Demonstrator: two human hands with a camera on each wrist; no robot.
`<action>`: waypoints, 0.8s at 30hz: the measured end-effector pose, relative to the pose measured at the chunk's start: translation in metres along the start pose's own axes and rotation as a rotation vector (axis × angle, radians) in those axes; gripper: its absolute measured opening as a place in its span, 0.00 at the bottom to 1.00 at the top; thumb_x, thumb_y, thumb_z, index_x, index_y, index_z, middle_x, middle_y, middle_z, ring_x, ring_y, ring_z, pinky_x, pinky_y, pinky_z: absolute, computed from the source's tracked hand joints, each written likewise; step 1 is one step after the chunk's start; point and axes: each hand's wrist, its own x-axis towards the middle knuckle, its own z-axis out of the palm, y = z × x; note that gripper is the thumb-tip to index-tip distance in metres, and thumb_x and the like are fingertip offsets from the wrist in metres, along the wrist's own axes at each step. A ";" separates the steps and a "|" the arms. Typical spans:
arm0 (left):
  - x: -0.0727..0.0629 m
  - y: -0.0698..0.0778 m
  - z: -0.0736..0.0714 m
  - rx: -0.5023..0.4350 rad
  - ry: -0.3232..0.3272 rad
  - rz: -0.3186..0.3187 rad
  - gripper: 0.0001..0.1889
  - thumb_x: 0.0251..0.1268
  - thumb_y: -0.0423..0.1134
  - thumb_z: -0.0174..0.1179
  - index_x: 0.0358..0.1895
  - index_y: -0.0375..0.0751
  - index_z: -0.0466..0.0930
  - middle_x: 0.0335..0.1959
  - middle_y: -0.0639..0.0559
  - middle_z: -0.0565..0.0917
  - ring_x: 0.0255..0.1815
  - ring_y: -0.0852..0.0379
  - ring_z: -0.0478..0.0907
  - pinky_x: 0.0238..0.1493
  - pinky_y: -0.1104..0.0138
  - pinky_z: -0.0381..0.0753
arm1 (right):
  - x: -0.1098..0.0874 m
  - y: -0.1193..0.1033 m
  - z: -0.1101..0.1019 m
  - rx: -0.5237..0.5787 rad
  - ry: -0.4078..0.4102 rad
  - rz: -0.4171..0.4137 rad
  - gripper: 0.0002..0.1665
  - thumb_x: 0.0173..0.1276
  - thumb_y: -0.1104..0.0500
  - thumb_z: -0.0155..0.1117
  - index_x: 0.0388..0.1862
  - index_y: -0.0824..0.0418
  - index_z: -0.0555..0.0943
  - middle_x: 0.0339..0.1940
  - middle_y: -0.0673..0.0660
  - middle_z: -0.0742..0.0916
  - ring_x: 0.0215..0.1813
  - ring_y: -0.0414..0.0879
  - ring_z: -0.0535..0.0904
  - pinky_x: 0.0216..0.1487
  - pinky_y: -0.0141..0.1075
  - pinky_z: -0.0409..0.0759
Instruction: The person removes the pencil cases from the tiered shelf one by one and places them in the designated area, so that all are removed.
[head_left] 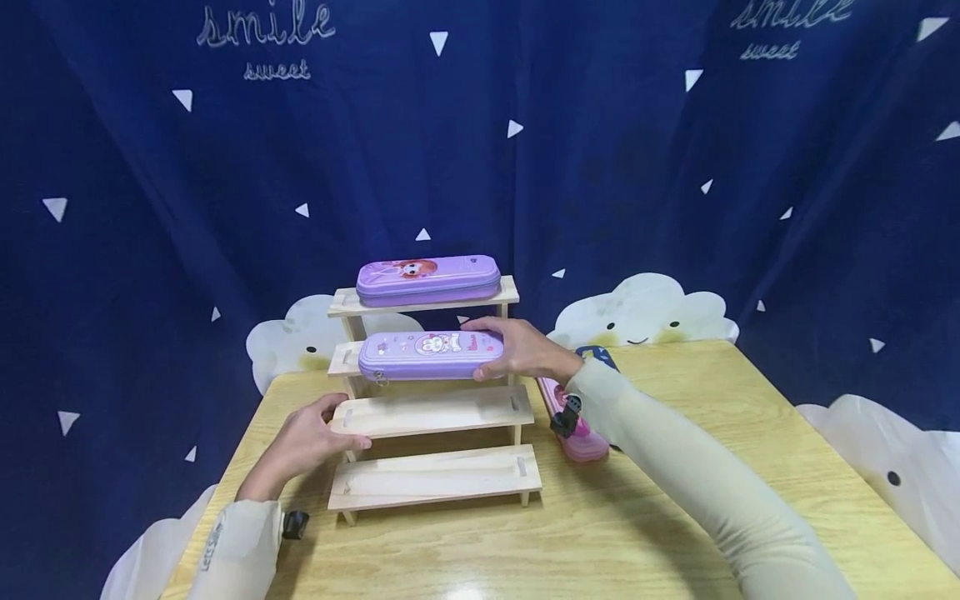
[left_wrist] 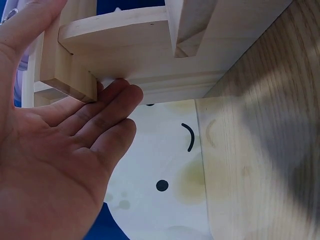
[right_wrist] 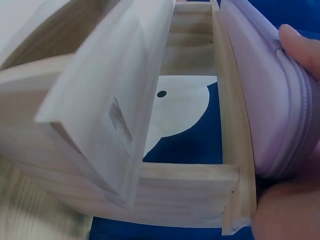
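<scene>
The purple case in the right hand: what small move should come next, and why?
Probably ease the right hand off the purple case: it appears to lie lengthwise along the second shelf from the top, and the left hand holds the left end of the third shelf, which may keep the wooden rack steady.

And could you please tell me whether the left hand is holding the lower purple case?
No, the right hand grips that purple case, while the left hand is at a wooden shelf.
</scene>
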 end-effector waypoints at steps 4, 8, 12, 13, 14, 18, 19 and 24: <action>0.001 -0.001 -0.001 -0.005 0.004 0.004 0.48 0.41 0.59 0.81 0.66 0.40 0.73 0.55 0.41 0.86 0.50 0.51 0.81 0.53 0.58 0.78 | -0.005 -0.001 0.001 0.063 0.030 0.001 0.45 0.46 0.50 0.82 0.67 0.48 0.77 0.58 0.53 0.85 0.54 0.49 0.78 0.57 0.41 0.72; 0.002 -0.002 -0.002 -0.018 0.005 0.005 0.47 0.41 0.58 0.81 0.66 0.40 0.74 0.55 0.42 0.86 0.49 0.51 0.81 0.52 0.59 0.78 | -0.012 -0.002 0.003 0.091 0.058 -0.006 0.43 0.46 0.50 0.82 0.65 0.48 0.78 0.57 0.53 0.85 0.53 0.49 0.78 0.56 0.40 0.73; 0.001 -0.002 -0.001 -0.025 0.002 0.003 0.48 0.40 0.59 0.81 0.66 0.40 0.73 0.54 0.43 0.86 0.48 0.52 0.81 0.52 0.59 0.78 | -0.018 -0.003 0.003 0.109 0.086 0.006 0.43 0.45 0.50 0.82 0.63 0.48 0.79 0.58 0.53 0.85 0.54 0.49 0.78 0.55 0.40 0.72; 0.000 -0.003 -0.001 -0.027 0.001 0.001 0.48 0.40 0.59 0.81 0.66 0.40 0.73 0.54 0.43 0.86 0.48 0.53 0.81 0.52 0.59 0.78 | -0.020 -0.003 0.003 0.116 0.091 0.008 0.43 0.45 0.50 0.82 0.63 0.48 0.79 0.58 0.53 0.85 0.54 0.49 0.78 0.55 0.40 0.72; 0.000 -0.003 -0.001 -0.028 0.001 -0.003 0.48 0.40 0.59 0.81 0.66 0.40 0.73 0.54 0.43 0.86 0.48 0.53 0.81 0.52 0.59 0.78 | -0.022 -0.003 0.004 0.122 0.097 0.008 0.43 0.45 0.51 0.82 0.63 0.48 0.79 0.58 0.53 0.84 0.54 0.50 0.78 0.55 0.40 0.72; -0.001 -0.003 0.000 -0.030 0.003 -0.017 0.45 0.41 0.57 0.81 0.65 0.43 0.74 0.53 0.45 0.87 0.47 0.53 0.81 0.52 0.60 0.77 | -0.029 -0.001 0.002 0.136 0.119 0.015 0.43 0.45 0.53 0.83 0.64 0.49 0.78 0.58 0.55 0.84 0.54 0.50 0.78 0.55 0.41 0.73; -0.001 -0.002 0.000 -0.027 0.003 -0.017 0.45 0.41 0.57 0.81 0.65 0.43 0.74 0.53 0.45 0.86 0.47 0.53 0.81 0.52 0.60 0.77 | -0.031 0.000 0.002 0.138 0.124 0.020 0.44 0.45 0.53 0.83 0.64 0.49 0.78 0.58 0.55 0.84 0.54 0.51 0.78 0.56 0.41 0.73; -0.001 -0.001 -0.001 -0.016 0.000 -0.012 0.46 0.41 0.59 0.81 0.66 0.44 0.74 0.54 0.44 0.86 0.49 0.52 0.81 0.52 0.59 0.77 | -0.046 0.002 -0.005 0.169 0.140 0.051 0.44 0.45 0.52 0.83 0.65 0.47 0.77 0.59 0.55 0.83 0.56 0.52 0.77 0.57 0.42 0.73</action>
